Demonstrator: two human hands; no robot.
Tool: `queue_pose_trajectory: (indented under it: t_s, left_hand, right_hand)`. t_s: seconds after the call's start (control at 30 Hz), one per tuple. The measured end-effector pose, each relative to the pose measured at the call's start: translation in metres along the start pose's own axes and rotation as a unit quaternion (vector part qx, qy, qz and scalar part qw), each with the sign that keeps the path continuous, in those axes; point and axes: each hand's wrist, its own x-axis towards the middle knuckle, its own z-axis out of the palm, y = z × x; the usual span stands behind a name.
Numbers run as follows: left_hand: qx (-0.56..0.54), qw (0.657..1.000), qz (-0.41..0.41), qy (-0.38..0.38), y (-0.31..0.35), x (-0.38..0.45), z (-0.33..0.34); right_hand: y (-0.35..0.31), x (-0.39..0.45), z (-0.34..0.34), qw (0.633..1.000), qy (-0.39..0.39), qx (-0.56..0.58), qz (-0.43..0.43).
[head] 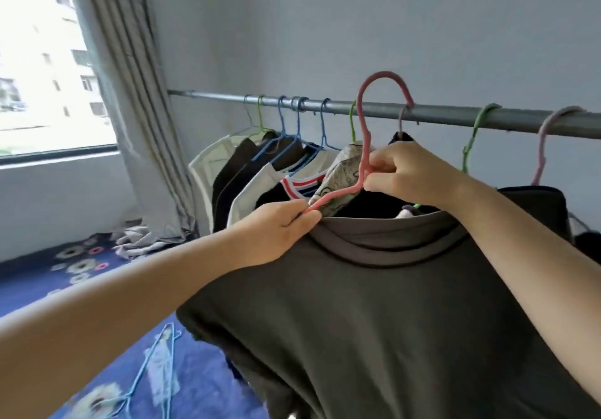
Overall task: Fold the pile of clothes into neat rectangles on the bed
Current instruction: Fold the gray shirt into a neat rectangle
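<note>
Pink hanger (364, 158) pinched at its neck by the right hand (406, 171) and at its arm by the left hand (279, 233), half out of a grey shirt (374, 304) below the rail (455, 116). Next, likely slip it free and carry the shirt to the bed (195, 370).

Daylight from overexposed window (42, 60) (soft, warped edges).

The grey shirt (390, 321) runs off the bottom and right edges of the frame, and its collar hides the pink hanger (362, 145)'s right arm. Both forearms are cut off at the lower edges. At lower left, the blue hanger (153, 363) on the bedspread (201, 386) is blurred
</note>
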Motion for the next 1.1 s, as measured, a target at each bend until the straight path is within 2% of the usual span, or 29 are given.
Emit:
queue_pose_trajectory:
  t_s: [0.07, 0.3, 0.5, 0.7, 0.93, 1.03, 1.1]
  left_hand:
    - [0.018, 0.999, -0.028, 0.006, -0.024, -0.032, -0.021]
    - [0.074, 0.99, -0.11, 0.044, -0.115, -0.153, -0.098]
    - [0.121, 0.976, -0.172, 0.053, -0.189, -0.235, -0.147]
    - [0.098, 0.963, -0.21, 0.138, -0.251, -0.294, -0.179]
    - [0.134, 0.933, -0.276, 0.19, -0.325, -0.318, -0.229]
    - [0.17, 0.918, -0.301, 0.196, -0.346, -0.31, -0.25]
    - [0.216, 0.903, -0.316, 0.196, -0.363, -0.3, -0.269]
  right_hand:
    - [-0.032, 0.015, 0.023, 0.999, -0.024, 0.038, -0.011]
    - [-0.154, 0.063, 0.123, 0.994, -0.027, 0.073, -0.073]
    - [-0.232, 0.088, 0.205, 0.989, -0.051, 0.106, -0.088]
    - [-0.296, 0.121, 0.27, 0.98, -0.09, 0.147, -0.097]
    - [-0.361, 0.192, 0.314, 0.964, -0.208, 0.101, -0.131]
    - [-0.375, 0.223, 0.328, 0.949, -0.265, 0.008, -0.171]
    - [-0.383, 0.249, 0.338, 0.941, -0.263, -0.085, -0.197]
